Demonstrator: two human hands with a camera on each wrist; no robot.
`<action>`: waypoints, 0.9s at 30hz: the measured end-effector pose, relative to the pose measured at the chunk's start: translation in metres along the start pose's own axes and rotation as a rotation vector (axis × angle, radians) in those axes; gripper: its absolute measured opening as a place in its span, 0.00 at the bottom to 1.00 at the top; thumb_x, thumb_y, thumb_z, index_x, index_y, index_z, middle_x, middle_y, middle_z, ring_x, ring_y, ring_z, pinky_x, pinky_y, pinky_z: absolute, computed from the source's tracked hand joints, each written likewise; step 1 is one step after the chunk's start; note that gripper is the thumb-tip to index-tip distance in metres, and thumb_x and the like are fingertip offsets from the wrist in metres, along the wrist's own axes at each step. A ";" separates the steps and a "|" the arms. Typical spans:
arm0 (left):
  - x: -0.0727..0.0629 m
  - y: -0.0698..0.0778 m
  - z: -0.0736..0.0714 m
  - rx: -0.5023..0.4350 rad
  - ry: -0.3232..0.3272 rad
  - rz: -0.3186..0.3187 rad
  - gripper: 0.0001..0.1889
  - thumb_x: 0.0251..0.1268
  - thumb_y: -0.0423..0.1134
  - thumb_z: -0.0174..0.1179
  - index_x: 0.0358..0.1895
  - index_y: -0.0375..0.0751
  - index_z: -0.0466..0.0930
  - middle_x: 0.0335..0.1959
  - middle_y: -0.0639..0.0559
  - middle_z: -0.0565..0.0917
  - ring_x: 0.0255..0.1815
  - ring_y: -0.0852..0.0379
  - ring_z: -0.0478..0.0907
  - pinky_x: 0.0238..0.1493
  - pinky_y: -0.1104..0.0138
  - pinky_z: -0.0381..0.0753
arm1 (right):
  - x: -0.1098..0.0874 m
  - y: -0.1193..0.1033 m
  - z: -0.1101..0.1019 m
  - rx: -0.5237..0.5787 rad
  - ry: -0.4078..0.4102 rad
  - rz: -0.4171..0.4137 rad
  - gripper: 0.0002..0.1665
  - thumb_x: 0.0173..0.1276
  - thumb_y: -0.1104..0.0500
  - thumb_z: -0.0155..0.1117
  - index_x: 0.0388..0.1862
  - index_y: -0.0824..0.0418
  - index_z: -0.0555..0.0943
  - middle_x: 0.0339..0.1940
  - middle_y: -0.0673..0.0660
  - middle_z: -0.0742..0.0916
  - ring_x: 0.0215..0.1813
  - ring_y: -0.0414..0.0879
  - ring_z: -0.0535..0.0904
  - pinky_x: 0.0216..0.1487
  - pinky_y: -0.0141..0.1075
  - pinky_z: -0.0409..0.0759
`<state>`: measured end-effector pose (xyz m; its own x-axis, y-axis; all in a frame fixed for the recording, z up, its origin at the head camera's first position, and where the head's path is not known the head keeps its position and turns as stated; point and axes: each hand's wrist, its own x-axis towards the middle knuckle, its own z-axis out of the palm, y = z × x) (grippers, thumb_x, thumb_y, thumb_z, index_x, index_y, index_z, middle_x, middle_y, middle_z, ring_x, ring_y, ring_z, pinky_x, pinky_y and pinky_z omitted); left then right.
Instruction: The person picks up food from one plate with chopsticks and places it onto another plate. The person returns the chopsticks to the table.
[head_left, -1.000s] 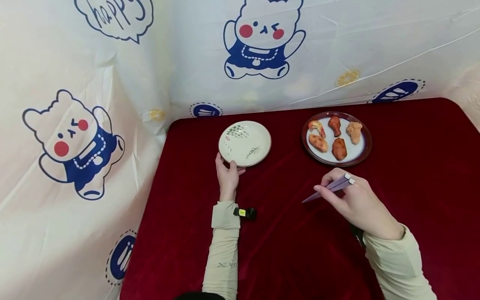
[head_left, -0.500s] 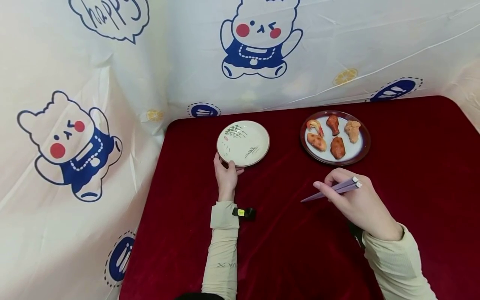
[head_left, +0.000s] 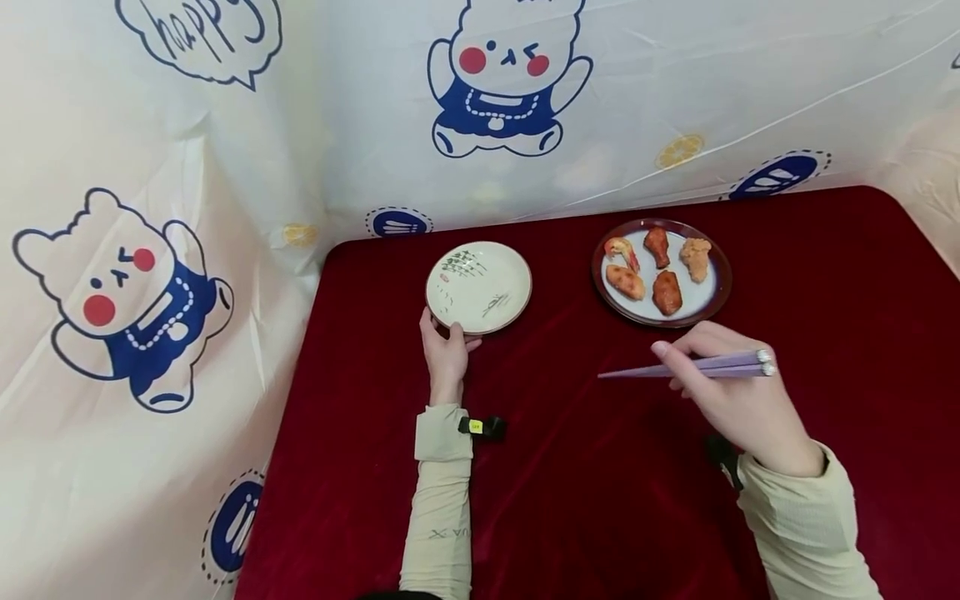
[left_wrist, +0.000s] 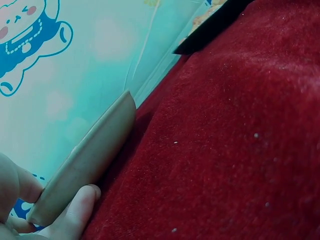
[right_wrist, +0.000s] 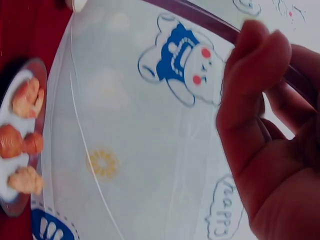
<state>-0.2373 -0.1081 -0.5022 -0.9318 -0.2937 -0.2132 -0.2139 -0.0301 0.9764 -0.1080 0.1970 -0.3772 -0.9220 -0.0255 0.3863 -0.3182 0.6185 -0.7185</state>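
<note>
My left hand (head_left: 446,358) holds the near-left edge of a small white plate (head_left: 480,287) painted with green sprigs. In the left wrist view, the plate (left_wrist: 87,157) is seen edge-on, with fingers (left_wrist: 80,207) at its near end. My right hand (head_left: 738,392) grips a pair of purple chopsticks (head_left: 723,365) with pale ends, their tips close together and pointing left over the cloth. Just beyond it stands a dark-rimmed plate (head_left: 597,279) bearing a drumstick (head_left: 656,247), a shrimp (head_left: 621,252) and several other pieces of food. Nothing is between the chopstick tips.
A dark red velvet cloth (head_left: 555,483) covers the table. Behind and to the left hangs a white curtain (head_left: 360,108) printed with cartoon bears. A black strap (head_left: 483,427) sits at the left cuff.
My right hand has moved slightly right and up, and the chopsticks have turned from slanting to nearly level. My left hand stays at the white plate. The head view has shifted a little.
</note>
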 end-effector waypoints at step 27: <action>0.003 -0.002 0.001 -0.002 0.013 -0.006 0.37 0.71 0.31 0.44 0.79 0.48 0.39 0.74 0.44 0.53 0.33 0.51 0.82 0.41 0.63 0.89 | 0.014 0.069 -0.035 0.138 0.430 0.244 0.13 0.67 0.61 0.64 0.28 0.70 0.82 0.23 0.36 0.84 0.21 0.29 0.79 0.25 0.17 0.79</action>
<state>-0.2400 -0.1076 -0.5050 -0.9264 -0.3064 -0.2190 -0.2192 -0.0344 0.9751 -0.1351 0.2672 -0.4011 -0.8080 0.4501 0.3802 -0.1580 0.4561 -0.8758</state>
